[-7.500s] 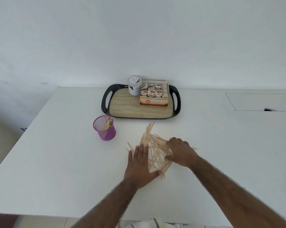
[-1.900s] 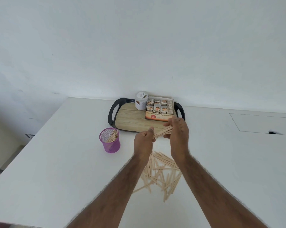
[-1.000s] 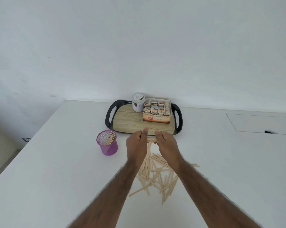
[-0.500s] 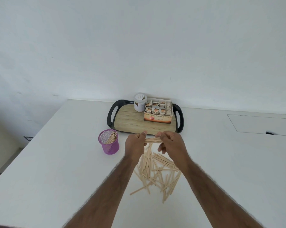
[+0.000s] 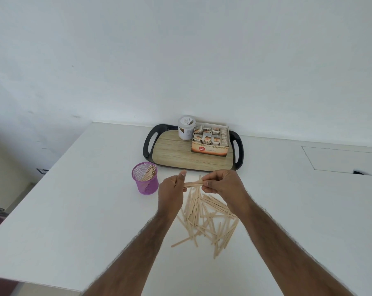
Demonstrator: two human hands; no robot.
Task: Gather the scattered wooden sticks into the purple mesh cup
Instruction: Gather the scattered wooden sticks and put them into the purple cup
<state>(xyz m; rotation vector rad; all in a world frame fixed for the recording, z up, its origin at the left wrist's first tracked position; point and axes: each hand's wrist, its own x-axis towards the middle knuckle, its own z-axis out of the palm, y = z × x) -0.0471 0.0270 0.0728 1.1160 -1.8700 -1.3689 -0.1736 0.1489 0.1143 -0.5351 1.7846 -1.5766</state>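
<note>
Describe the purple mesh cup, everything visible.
The purple mesh cup is a round pen-holder of what looks like perforated metal, see-through in its walls, with a solid rim. It stands upright on the white table, left of the left hand and apart from it, near the black-rimmed tray's front-left corner. A bunch of thin wooden sticks leans inside against its right wall. Neither hand touches it.

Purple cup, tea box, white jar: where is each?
purple mesh cup (image 5: 148, 186), head view, front mesh wall.
tea box (image 5: 208, 149), head view, printed front panel.
white jar (image 5: 186, 131), head view, labelled side.
</note>
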